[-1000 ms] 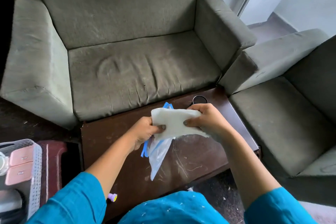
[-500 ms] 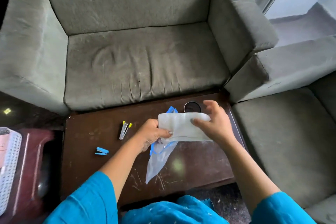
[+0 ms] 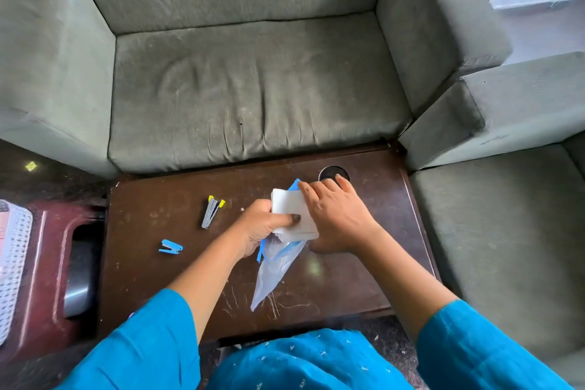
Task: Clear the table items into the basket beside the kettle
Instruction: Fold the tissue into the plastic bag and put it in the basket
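Over the desk, the left grip pinches a folded white pad and clear bag, the right grip lies flat, partly covering the pad, and the basket is cropped at 9 o'clock.

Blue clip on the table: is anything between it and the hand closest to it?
No, only bare table lies between the blue clip and the left hand. But that hand is full: it grips the white pad and the plastic bag.
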The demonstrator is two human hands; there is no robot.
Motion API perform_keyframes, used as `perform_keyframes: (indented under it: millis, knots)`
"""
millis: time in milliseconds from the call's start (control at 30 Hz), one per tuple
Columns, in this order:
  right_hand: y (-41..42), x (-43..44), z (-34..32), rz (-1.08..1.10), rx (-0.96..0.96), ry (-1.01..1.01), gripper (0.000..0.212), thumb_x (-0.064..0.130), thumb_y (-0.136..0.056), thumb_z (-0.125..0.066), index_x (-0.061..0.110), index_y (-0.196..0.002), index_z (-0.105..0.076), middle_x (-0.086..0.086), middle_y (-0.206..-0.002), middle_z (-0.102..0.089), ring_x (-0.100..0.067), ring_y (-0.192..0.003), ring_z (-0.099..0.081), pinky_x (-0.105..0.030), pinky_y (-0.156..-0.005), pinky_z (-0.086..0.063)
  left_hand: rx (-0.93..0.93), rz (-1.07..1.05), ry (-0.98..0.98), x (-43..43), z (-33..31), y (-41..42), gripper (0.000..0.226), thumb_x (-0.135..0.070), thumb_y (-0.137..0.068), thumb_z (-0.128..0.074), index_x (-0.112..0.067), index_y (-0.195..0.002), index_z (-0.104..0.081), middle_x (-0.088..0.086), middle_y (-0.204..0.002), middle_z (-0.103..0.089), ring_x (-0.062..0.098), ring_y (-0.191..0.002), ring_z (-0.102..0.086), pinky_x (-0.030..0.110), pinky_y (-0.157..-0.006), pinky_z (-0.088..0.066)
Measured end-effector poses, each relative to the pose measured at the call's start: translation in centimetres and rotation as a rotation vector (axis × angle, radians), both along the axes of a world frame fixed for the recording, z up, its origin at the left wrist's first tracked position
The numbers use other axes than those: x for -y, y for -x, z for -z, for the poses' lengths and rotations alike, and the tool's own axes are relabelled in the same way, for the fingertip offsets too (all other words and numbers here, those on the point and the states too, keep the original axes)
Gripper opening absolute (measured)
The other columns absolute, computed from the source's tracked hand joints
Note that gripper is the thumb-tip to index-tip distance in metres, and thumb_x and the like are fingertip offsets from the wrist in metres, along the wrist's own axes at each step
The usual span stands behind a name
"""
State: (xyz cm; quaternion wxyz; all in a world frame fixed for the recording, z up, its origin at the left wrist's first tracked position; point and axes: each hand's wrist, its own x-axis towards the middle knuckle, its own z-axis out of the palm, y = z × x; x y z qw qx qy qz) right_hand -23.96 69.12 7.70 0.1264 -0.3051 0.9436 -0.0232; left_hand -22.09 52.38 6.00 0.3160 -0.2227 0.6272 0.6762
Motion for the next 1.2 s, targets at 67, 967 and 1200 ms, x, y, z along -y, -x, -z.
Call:
perform_keyframes:
  millis: [67,967,1200]
  knots:
    - [0.1,0.1,0.0,0.025,0.001,0.025,0.106,0.053,-0.059,-0.067,0.010,-0.144,-0.020,-0.005,-0.127,-0.046,-0.026,-0.116,-0.042,-0.045,-0.109,-0.025,0.001,-0.016,0.002,0.1,0.0,0.0,0.005,0.000,-0.077,-0.068,-0.005,-0.078,-0.066,0.004,-0.067,-0.070,0.016,-0.065,-0.064,0.026,-0.062,-0.052]
    - [-1.6,-3.1,6.3,1.036,1.469,1.434,0.030,0.008,-0.060,-0.076,0.010,-0.089,-0.072,-0.005,-0.079,-0.072,-0.019,-0.066,-0.067,-0.024,-0.050,-0.052,-0.089,0.021,0.188,1.9,1.9,0.1,0.022,-0.009,-0.085,-0.062,-0.006,-0.107,-0.063,0.010,-0.099,-0.068,0.023,-0.087,-0.064,0.034,-0.076,-0.053]
    - [-0.3,-3.5,6.2,0.984,1.109,1.236,0.024,-0.002,-0.077,-0.066,0.018,-0.089,-0.061,-0.001,-0.076,-0.064,-0.016,-0.062,-0.057,-0.024,-0.050,-0.041,-0.106,0.052,0.266,1.7,2.3,0.5,0.026,-0.017,-0.084,-0.065,-0.005,-0.107,-0.065,0.012,-0.103,-0.068,0.027,-0.096,-0.063,0.044,-0.086,-0.049]
